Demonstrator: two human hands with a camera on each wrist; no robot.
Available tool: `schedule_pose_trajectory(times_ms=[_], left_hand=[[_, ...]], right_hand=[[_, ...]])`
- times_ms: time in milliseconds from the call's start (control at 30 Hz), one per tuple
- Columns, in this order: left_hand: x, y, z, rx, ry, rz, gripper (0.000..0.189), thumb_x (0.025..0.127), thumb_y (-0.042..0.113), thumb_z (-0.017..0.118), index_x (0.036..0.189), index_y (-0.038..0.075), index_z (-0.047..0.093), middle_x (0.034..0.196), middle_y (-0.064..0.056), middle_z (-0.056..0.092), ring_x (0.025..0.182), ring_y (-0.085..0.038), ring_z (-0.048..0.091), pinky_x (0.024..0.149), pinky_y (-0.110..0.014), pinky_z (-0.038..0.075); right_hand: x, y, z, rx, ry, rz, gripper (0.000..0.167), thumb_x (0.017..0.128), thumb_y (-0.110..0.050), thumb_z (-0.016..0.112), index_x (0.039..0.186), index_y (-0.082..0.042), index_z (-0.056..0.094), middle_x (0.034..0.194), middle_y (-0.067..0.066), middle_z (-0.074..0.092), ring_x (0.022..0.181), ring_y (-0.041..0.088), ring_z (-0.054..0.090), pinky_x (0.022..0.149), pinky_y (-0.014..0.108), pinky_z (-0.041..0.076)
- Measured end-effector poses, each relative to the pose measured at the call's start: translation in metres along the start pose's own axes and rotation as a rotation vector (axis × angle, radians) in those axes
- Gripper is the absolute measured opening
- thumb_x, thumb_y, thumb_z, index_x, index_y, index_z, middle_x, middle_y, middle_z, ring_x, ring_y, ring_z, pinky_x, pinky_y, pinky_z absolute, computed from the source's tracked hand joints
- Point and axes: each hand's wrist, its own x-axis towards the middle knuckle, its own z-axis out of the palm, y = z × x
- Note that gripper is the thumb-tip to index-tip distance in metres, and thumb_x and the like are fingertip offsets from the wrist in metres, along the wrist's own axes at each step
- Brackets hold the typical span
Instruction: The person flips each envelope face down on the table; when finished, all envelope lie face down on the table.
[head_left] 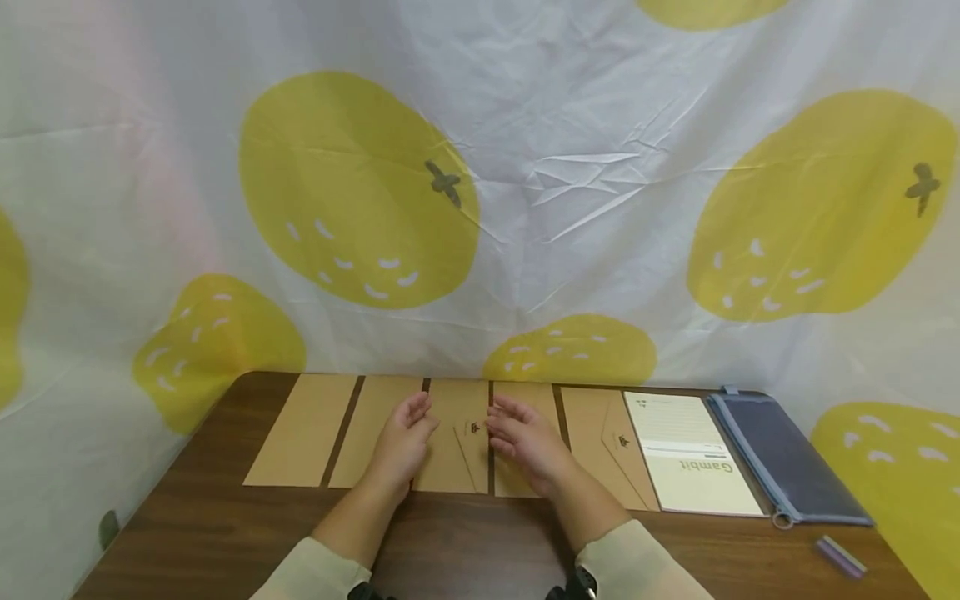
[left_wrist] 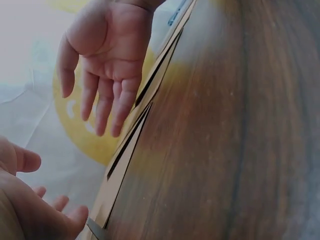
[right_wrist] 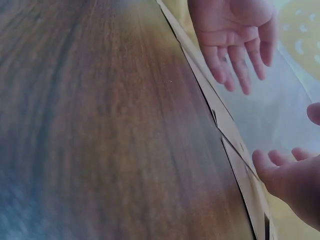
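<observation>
My left hand (head_left: 401,442) is held above the brown envelopes near the middle of the row, palm turned inward, fingers extended and holding nothing. Facing it across a gap, my right hand (head_left: 528,440) has its fingers loosely straight, also with nothing in it. Between the hands lies a kraft envelope (head_left: 450,446) with a pointed flap and a small dark crown print. Another kraft envelope (head_left: 607,442) with the same print lies right of my right hand. Plain kraft pieces (head_left: 303,429) continue the row to the left. Both wrist views show the two open palms facing each other.
Right of the row lies a white notepad (head_left: 693,450) printed "Gambit", then a dark blue zip pouch (head_left: 787,458). A small purple-and-grey stick (head_left: 840,557) lies near the right edge of the wooden table (head_left: 202,525). A lemon-print curtain (head_left: 570,250) hangs behind.
</observation>
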Motion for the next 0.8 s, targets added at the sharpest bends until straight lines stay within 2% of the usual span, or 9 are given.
schedule_pose_trajectory(times_ms=[133,433,633,800], left_hand=[[-0.001,-0.001,-0.003,0.027,-0.007,-0.026,0.062,0.107,0.018,0.057,0.164,0.004,0.036,0.172,-0.02,0.038,0.161,-0.042,0.034,0.131,-0.061,0.029],[-0.004,-0.004,-0.004,0.085,-0.053,-0.021,0.065,0.105,0.018,0.059,0.163,0.003,0.036,0.17,-0.025,0.038,0.159,-0.048,0.034,0.129,-0.064,0.033],[-0.004,-0.003,-0.007,0.127,-0.041,-0.026,0.064,0.105,0.021,0.06,0.163,0.004,0.038,0.17,-0.024,0.04,0.158,-0.047,0.037,0.128,-0.062,0.034],[-0.002,-0.004,-0.011,0.112,-0.067,-0.034,0.064,0.106,0.022,0.061,0.162,0.002,0.038,0.168,-0.027,0.04,0.156,-0.048,0.038,0.127,-0.064,0.036]], right_hand=[[-0.002,0.0,-0.002,0.027,0.004,0.014,0.068,0.108,-0.009,0.054,0.166,0.008,0.021,0.171,0.036,0.024,0.159,0.054,0.028,0.131,0.061,0.03],[-0.003,0.002,-0.002,0.048,-0.02,0.042,0.069,0.109,-0.009,0.052,0.166,0.009,0.018,0.172,0.037,0.018,0.16,0.055,0.025,0.131,0.061,0.028],[-0.004,-0.001,-0.001,0.043,-0.002,0.058,0.065,0.111,-0.011,0.051,0.165,0.008,0.022,0.169,0.038,0.028,0.159,0.054,0.03,0.13,0.06,0.031],[-0.003,-0.002,-0.003,0.043,-0.015,0.057,0.064,0.111,-0.009,0.05,0.165,0.009,0.022,0.167,0.04,0.03,0.158,0.054,0.031,0.13,0.059,0.032]])
